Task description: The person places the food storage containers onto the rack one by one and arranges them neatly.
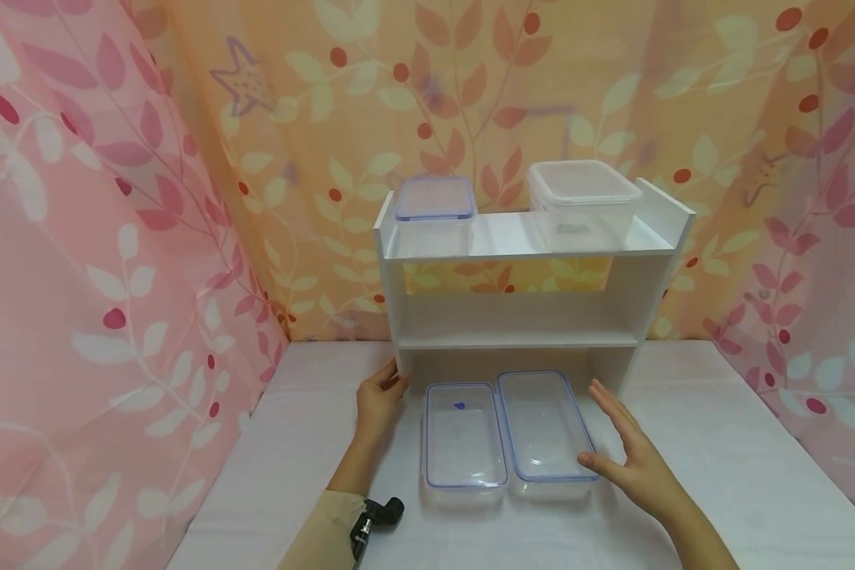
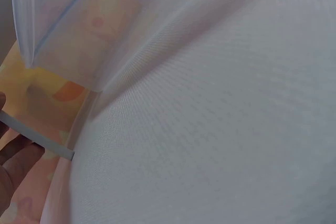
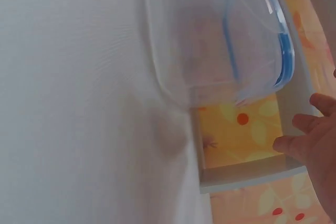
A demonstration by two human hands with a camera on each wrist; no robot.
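Note:
My left hand pinches the lower left side panel of a white shelf unit. In the left wrist view, fingers lie on one side of the panel's edge and a fingertip shows on the other. My right hand is spread beside the right-hand clear food container, thumb by its near right corner; whether they touch, I cannot tell. From the right wrist view, this hand has its fingers extended near the shelf. A second blue-rimmed food container stands just left of the first.
On the shelf's top board sit a container with a blue-rimmed lid and a bigger one with a whitish lid. A white cloth covers the table. Leaf-patterned curtains hang behind and at both sides.

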